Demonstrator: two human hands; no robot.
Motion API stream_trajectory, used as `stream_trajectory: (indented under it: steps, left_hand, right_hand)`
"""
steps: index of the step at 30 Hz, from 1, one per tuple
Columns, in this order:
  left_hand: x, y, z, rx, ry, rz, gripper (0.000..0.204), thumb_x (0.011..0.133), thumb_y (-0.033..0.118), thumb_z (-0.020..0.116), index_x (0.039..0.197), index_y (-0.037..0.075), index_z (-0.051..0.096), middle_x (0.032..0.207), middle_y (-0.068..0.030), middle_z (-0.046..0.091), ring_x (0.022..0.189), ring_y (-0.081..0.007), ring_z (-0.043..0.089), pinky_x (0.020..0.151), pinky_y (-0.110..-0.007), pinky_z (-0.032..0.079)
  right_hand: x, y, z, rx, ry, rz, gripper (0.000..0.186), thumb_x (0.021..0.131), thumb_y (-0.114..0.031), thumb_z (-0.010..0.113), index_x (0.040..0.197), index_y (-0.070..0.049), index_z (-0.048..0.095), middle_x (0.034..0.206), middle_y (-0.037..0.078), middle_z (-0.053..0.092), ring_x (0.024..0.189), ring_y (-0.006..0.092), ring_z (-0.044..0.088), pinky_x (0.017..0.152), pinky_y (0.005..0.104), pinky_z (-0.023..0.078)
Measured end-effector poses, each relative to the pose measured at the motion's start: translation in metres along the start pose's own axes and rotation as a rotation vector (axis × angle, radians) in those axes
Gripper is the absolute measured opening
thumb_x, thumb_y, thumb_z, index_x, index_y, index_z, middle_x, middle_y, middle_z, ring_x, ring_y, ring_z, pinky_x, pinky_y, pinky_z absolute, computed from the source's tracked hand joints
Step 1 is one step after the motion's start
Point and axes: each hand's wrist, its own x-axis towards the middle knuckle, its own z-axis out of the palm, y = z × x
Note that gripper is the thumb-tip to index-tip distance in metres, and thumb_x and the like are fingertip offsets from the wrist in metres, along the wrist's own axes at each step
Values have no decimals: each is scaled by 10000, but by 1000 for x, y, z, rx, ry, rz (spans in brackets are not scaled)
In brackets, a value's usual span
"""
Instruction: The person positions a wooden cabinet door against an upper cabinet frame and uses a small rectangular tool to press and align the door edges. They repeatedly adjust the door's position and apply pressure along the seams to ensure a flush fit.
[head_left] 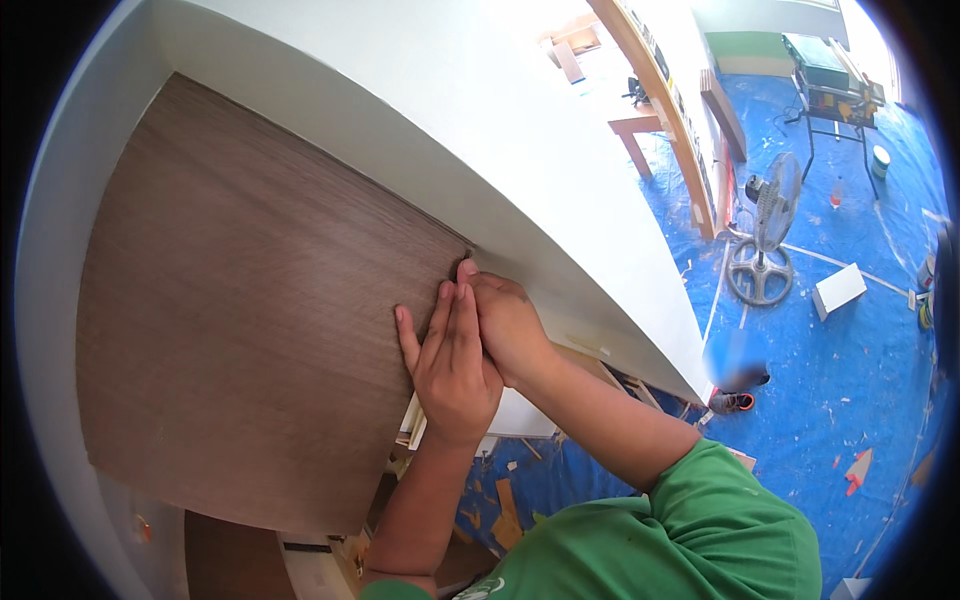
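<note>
A wood-grained brown panel [250,290] sits inside a white cabinet frame [420,120]. My left hand [450,370] lies on the panel near its right edge, fingers stretched out, the little finger slightly apart from the rest. Tight against it, my right hand [510,330] is curled at the panel's edge by the white side, its fingertips pointing toward the upper corner. Whatever those curled fingers hold, if anything, is hidden.
Blue floor sheeting [830,400] carries scraps, a standing fan [770,200], a white box [840,290] and shoes [730,402]. A folding stand [840,110] is at the back right. A wooden frame [690,160] edges an opening with a table [635,125] beyond.
</note>
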Motion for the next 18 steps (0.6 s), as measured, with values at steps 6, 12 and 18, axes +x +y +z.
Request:
stream_trajectory:
  steps: [6,12,18]
  left_hand:
    - [-4,0,-7,-68,17,14,509,851,-14,517,1355,-85,523,1206,-234,666,1225,-367,606,1157,-659,149]
    - [0,-1,0,-40,49,20,483,865,7,508,1337,-92,536,1195,-213,679,1224,-352,611,1156,-664,145]
    - [-2,-2,4,12,40,28,450,902,57,507,1324,-95,546,1168,-199,693,1222,-342,615,1155,-662,156]
  right_hand:
    - [-15,2,10,16,76,-48,347,1060,-318,466,861,-50,563,799,16,544,724,106,461,664,287,430]
    - [-7,0,6,38,58,-54,365,1058,-313,469,825,-48,563,776,20,547,707,102,459,645,291,424]
    - [-4,-2,2,-85,88,-64,382,1051,-310,483,785,-47,561,714,2,525,663,99,438,599,294,409]
